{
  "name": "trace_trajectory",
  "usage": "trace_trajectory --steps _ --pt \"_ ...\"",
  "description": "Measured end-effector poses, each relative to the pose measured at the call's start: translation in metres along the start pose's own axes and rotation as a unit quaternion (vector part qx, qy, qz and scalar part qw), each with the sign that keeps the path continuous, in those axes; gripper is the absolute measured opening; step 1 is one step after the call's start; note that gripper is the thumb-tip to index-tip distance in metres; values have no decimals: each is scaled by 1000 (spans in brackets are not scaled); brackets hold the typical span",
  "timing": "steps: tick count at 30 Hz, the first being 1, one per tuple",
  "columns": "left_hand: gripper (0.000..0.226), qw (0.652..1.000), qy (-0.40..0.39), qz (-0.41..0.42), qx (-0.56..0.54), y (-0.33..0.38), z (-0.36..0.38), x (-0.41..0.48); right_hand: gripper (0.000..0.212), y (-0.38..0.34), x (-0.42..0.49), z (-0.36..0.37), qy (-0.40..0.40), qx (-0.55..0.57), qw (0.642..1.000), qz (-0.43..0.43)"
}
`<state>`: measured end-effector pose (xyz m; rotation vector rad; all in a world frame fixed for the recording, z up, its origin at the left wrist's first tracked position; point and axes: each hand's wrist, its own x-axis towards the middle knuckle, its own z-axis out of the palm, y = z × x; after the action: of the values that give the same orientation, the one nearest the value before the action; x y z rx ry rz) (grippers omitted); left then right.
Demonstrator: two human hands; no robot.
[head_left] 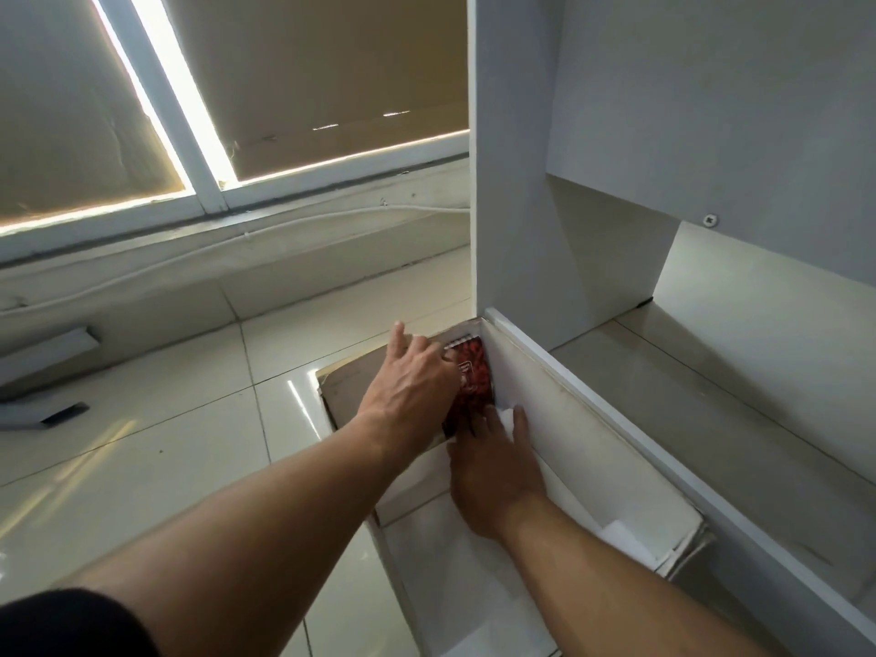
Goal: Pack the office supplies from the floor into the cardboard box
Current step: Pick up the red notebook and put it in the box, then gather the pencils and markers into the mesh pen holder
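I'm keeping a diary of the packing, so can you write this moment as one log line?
left hand: on red spiral notebook, grip unclear | right hand: flat on white paper | both: inside cardboard box

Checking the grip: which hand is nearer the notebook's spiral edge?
The left hand, at the red notebook's far edge; right hand sits at its near end.
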<state>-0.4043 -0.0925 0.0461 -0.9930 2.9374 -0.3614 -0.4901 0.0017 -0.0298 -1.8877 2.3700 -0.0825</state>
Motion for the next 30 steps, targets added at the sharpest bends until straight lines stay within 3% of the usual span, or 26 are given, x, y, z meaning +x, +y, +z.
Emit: trace_trajectory --steps 4,6,8,12,15,18,21,24,27,30 --pt "45 998 37 33 -48 -12 -20 -15 25 -14 5 -30 218 120 968 34" --pt "40 992 96 2 -79 -35 -35 -26 26 -34 11 -51 293 179 936 74" --pt "42 981 155 -58 -106 -61 -55 -34 28 -50 19 -75 336 213 913 88" --pt "41 964 169 -161 -128 -140 -60 -104 25 -128 17 -104 365 269 891 -10" --pt "38 961 138 -214 -110 -183 -49 -170 28 -189 10 -106 292 239 918 -120" --pt "35 945 68 -279 -158 -205 -21 -241 24 -240 -3 -83 95 242 939 -225" --pt "27 922 -27 -320 -218 -200 15 -302 19 -266 -20 -48 -68 221 937 -261" --pt "21 898 -57 -342 -272 -191 41 -349 14 -277 -30 -22 -135 212 932 -261" --pt "16 863 -31 -380 -331 -183 51 -385 14 -284 -37 -11 -177 228 926 -244" --pt "26 828 -31 -396 -396 -169 48 -412 19 -287 -40 -11 -186 213 923 -262"
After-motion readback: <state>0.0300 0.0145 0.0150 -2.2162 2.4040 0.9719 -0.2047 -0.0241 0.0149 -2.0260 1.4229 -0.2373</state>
